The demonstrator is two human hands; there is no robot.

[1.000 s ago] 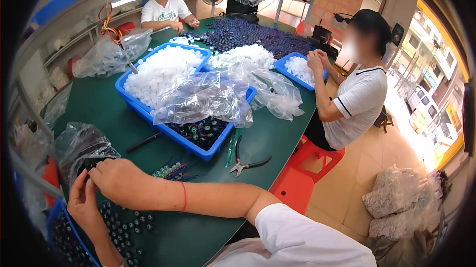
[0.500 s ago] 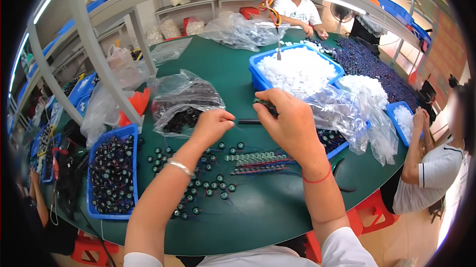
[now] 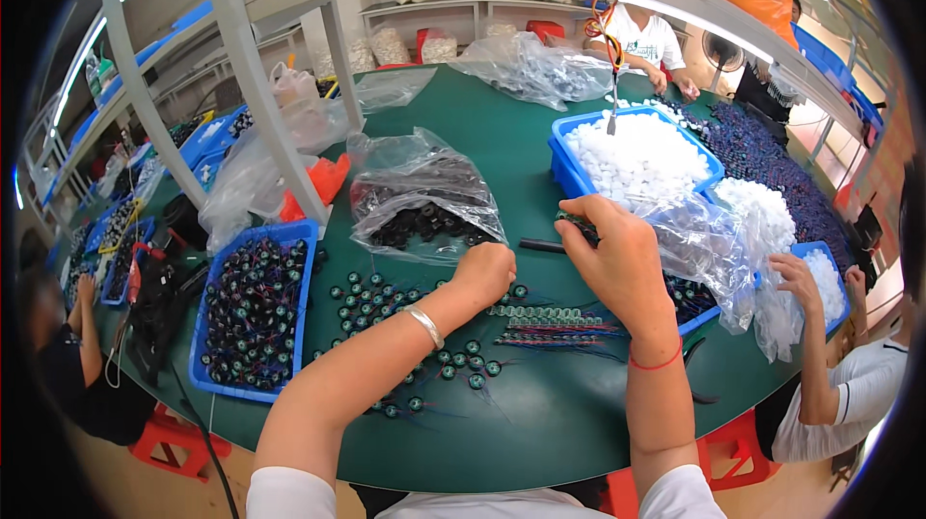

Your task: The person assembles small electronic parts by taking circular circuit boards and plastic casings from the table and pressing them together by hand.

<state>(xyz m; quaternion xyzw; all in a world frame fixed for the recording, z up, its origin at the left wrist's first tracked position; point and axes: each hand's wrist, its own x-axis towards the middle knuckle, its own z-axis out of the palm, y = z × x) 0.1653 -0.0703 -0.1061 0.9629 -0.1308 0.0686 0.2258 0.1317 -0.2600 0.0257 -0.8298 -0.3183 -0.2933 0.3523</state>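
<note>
Above the middle of the green table, my left hand (image 3: pixel 487 273) is closed with its fingertips pressed together; what they hold, if anything, is hidden. It is just in front of a clear plastic bag (image 3: pixel 424 191) of small black parts. My right hand (image 3: pixel 622 263) curls around a small green circuit board piece (image 3: pixel 577 224), mostly covered by the fingers. A dark rod (image 3: pixel 540 246) lies on the table between the hands. Below them are rows of small green boards (image 3: pixel 545 316) with red and blue wires. Loose round wired components (image 3: pixel 473 362) are scattered near my left forearm.
On the left stands a blue tray (image 3: pixel 307 312) heaped with wired components. A blue bin (image 3: pixel 719 172) of white caps stands beyond my right hand, beside crumpled plastic (image 3: pixel 694 239). A metal frame post (image 3: pixel 265 104) rises at the left. Co-workers sit around the table.
The view has swung left, shifting the scene rightward. My left hand has turned, its fingers now folded down near the bag. My right hand keeps its grip. The co-worker at right has raised a hand.
</note>
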